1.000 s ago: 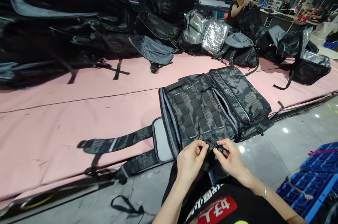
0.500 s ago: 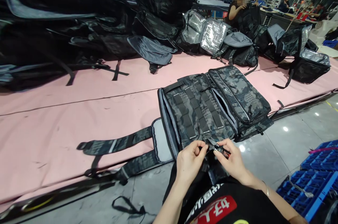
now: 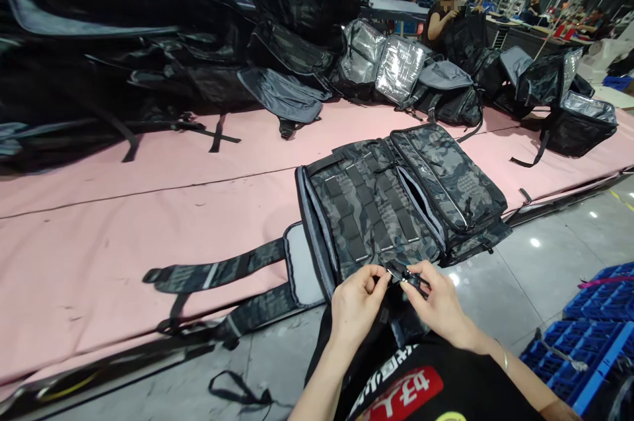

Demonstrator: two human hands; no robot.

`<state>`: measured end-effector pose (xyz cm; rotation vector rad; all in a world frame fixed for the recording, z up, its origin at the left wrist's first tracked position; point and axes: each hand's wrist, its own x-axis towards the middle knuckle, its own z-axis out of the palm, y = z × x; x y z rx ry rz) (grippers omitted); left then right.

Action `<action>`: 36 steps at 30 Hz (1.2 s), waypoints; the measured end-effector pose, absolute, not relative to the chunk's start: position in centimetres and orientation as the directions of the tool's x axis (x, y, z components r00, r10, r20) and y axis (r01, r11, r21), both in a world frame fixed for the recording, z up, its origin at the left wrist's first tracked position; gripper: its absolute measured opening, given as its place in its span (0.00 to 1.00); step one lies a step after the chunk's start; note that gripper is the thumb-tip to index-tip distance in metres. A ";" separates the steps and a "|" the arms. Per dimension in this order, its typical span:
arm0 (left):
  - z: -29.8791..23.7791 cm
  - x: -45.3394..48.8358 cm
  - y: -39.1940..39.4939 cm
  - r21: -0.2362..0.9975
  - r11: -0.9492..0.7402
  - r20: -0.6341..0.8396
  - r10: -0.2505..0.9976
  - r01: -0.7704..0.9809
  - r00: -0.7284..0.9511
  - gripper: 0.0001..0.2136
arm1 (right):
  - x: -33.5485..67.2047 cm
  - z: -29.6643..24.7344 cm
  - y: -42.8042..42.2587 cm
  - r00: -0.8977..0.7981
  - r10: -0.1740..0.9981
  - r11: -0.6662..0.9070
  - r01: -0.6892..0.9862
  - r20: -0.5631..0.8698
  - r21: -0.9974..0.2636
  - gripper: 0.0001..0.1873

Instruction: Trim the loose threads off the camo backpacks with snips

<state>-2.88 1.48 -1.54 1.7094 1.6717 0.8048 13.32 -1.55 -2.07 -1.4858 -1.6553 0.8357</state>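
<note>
A dark camouflage backpack [image 3: 356, 209] lies flat before me, its webbing rows facing up and two zipped openings gaping. At its near side my right hand [image 3: 438, 299] is closed around small black thread snips [image 3: 416, 281], with the blades pointing left toward my other hand. My left hand [image 3: 360, 299] pinches thumb and forefinger together at the backpack's near edge, just left of the snips' tips; what sits in the pinch is too small to make out. Two padded shoulder straps [image 3: 222, 269] stretch left from the backpack.
The long table has a pink cover [image 3: 123, 229]. Black bags [image 3: 198, 77] pile up at the back left, and silver-lined bags [image 3: 399, 67] line the far side. Blue plastic crates [image 3: 579, 355] stand on the floor at right. A person [image 3: 443, 18] works beyond the table.
The snips' blades have turned slightly between my hands and look more closed. Both hands stay in nearly the same place, and the backpack has not moved.
</note>
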 end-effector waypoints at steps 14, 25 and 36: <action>-1.7 -3.0 1.7 0.808 -0.037 0.039 0.999 0.588 0.009 0.13 | 11.8 -4.9 -0.6 0.063 0.994 0.073 0.160 0.084 -0.984 0.10; -1.8 -3.3 1.8 0.845 -0.031 0.019 0.999 0.534 0.028 0.14 | 10.7 -5.2 -0.2 0.098 0.993 0.059 0.000 0.059 -0.998 0.11; -2.0 -3.6 2.0 0.834 0.037 -0.112 0.988 0.551 0.104 0.17 | 9.5 -2.3 0.4 0.111 0.966 0.255 -0.296 0.232 -0.920 0.13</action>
